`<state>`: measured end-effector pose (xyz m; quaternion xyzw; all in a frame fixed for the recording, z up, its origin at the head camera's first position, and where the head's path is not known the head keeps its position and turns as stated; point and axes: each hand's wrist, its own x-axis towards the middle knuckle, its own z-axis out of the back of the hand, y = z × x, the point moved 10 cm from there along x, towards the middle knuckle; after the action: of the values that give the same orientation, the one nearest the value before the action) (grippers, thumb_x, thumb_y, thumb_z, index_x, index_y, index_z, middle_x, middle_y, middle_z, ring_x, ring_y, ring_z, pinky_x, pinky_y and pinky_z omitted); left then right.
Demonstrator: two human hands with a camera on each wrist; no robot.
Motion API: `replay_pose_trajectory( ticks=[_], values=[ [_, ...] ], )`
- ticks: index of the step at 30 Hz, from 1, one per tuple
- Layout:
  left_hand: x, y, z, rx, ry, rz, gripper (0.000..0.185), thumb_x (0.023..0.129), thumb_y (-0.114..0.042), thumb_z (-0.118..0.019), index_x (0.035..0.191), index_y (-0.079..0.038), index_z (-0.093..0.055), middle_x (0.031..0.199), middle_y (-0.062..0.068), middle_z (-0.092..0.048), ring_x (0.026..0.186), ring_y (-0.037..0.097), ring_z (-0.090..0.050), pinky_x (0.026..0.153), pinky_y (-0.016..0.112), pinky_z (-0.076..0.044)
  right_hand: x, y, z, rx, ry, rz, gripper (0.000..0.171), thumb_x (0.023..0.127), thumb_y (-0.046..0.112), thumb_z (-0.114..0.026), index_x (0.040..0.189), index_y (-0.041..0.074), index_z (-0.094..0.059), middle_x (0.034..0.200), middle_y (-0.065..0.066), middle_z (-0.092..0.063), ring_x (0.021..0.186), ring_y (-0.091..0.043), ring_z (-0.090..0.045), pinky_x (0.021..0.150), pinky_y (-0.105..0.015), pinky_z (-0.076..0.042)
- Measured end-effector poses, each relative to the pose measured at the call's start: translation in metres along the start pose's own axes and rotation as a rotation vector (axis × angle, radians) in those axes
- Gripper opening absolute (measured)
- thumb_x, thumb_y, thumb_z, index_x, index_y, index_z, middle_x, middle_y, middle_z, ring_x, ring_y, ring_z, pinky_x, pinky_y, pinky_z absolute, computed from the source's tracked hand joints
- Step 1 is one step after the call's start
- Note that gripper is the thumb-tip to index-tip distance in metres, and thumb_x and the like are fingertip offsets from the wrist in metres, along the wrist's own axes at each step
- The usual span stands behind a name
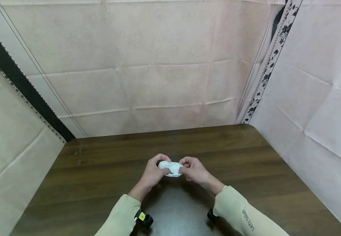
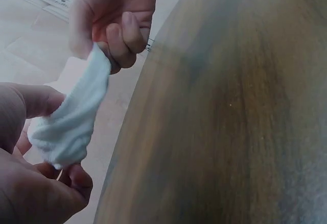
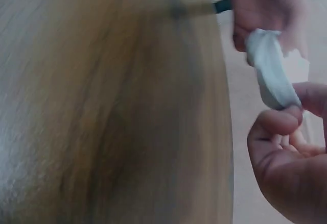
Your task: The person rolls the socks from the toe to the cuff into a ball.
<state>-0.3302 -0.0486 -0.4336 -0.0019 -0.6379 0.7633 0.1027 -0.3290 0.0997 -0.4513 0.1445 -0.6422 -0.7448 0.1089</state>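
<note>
A small, bunched piece of white cloth [image 1: 173,167], somewhat sock-like, is held above the table between both hands. My left hand [image 1: 153,171] grips its left end, with thumb and fingers curled on it. At the other end, my right hand [image 1: 198,171] pinches the edge between thumb and fingertips. In the left wrist view the white cloth [image 2: 71,122] hangs in soft folds, stretched from one hand to the other. The right wrist view shows the white cloth [image 3: 271,73] narrow and curved, its far end partly hidden by the left hand.
A brown wood-grain table [image 1: 114,150] lies under the hands. Pale creased sheets [image 1: 158,82] hang behind it and on both sides, the right one with a floral border [image 1: 266,75]. Black wrist devices [image 1: 147,221] sit by the sleeves.
</note>
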Motion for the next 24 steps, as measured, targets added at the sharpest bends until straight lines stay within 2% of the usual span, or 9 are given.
replay_pose_trajectory(
  ticks=[4, 7, 10, 13, 17, 20, 24],
  values=[
    [-0.001, 0.0, -0.002, 0.026, 0.005, -0.005, 0.033, 0.079, 0.011, -0.072, 0.109, 0.0, -0.063, 0.107, 0.012, -0.06, 0.096, 0.027, -0.054, 0.079, 0.034, -0.047, -0.001, 0.009, 0.004, -0.181, -0.12, 0.112, 0.009, 0.087, -0.005, -0.064, 0.092, 0.001, -0.06, 0.07, -0.002, -0.054, 0.051, -0.011, -0.042, 0.047, -0.023, -0.036],
    [0.0, 0.002, -0.003, 0.034, 0.004, 0.011, 0.037, 0.079, 0.008, -0.073, 0.113, 0.0, -0.064, 0.108, 0.012, -0.061, 0.095, 0.026, -0.054, 0.079, 0.032, -0.046, -0.004, 0.02, 0.007, -0.299, -0.198, 0.215, 0.016, 0.085, -0.007, -0.063, 0.083, 0.007, -0.058, 0.068, 0.0, -0.051, 0.054, -0.011, -0.043, 0.05, -0.023, -0.036],
    [0.001, 0.003, -0.005, 0.028, 0.028, 0.026, 0.035, 0.081, 0.001, -0.074, 0.115, -0.003, -0.066, 0.11, 0.011, -0.062, 0.096, 0.024, -0.055, 0.08, 0.032, -0.046, -0.008, 0.031, 0.008, -0.384, -0.251, 0.301, 0.022, 0.085, -0.009, -0.063, 0.081, 0.012, -0.055, 0.068, 0.001, -0.048, 0.056, -0.012, -0.044, 0.052, -0.023, -0.037],
    [0.0, 0.003, -0.008, 0.02, 0.068, 0.043, 0.034, 0.086, -0.009, -0.076, 0.117, -0.004, -0.065, 0.112, 0.01, -0.062, 0.097, 0.025, -0.055, 0.081, 0.034, -0.047, -0.012, 0.036, 0.009, -0.423, -0.287, 0.355, 0.024, 0.086, -0.01, -0.063, 0.091, 0.012, -0.056, 0.072, 0.001, -0.048, 0.059, -0.012, -0.046, 0.054, -0.024, -0.04],
    [-0.001, 0.009, -0.008, 0.02, 0.097, 0.076, 0.038, 0.089, -0.025, -0.078, 0.119, -0.006, -0.063, 0.112, 0.009, -0.062, 0.098, 0.025, -0.056, 0.083, 0.035, -0.047, -0.013, 0.036, 0.009, -0.439, -0.305, 0.366, 0.025, 0.088, -0.008, -0.066, 0.104, 0.01, -0.059, 0.075, 0.002, -0.049, 0.063, -0.012, -0.048, 0.056, -0.025, -0.042],
    [-0.002, 0.013, -0.008, 0.033, 0.11, 0.091, 0.042, 0.091, -0.034, -0.076, 0.122, -0.007, -0.064, 0.114, 0.008, -0.063, 0.099, 0.025, -0.056, 0.084, 0.035, -0.048, -0.014, 0.035, 0.011, -0.444, -0.321, 0.368, 0.024, 0.089, -0.007, -0.068, 0.101, 0.012, -0.062, 0.075, 0.002, -0.051, 0.064, -0.013, -0.049, 0.056, -0.025, -0.044],
    [-0.002, 0.014, -0.011, 0.073, 0.134, 0.077, 0.041, 0.092, -0.029, -0.075, 0.124, -0.006, -0.066, 0.119, 0.009, -0.064, 0.1, 0.026, -0.057, 0.084, 0.037, -0.049, -0.015, 0.036, 0.013, -0.424, -0.342, 0.376, 0.023, 0.087, -0.007, -0.069, 0.094, 0.013, -0.061, 0.074, 0.002, -0.053, 0.065, -0.014, -0.051, 0.057, -0.025, -0.044]
  ],
)
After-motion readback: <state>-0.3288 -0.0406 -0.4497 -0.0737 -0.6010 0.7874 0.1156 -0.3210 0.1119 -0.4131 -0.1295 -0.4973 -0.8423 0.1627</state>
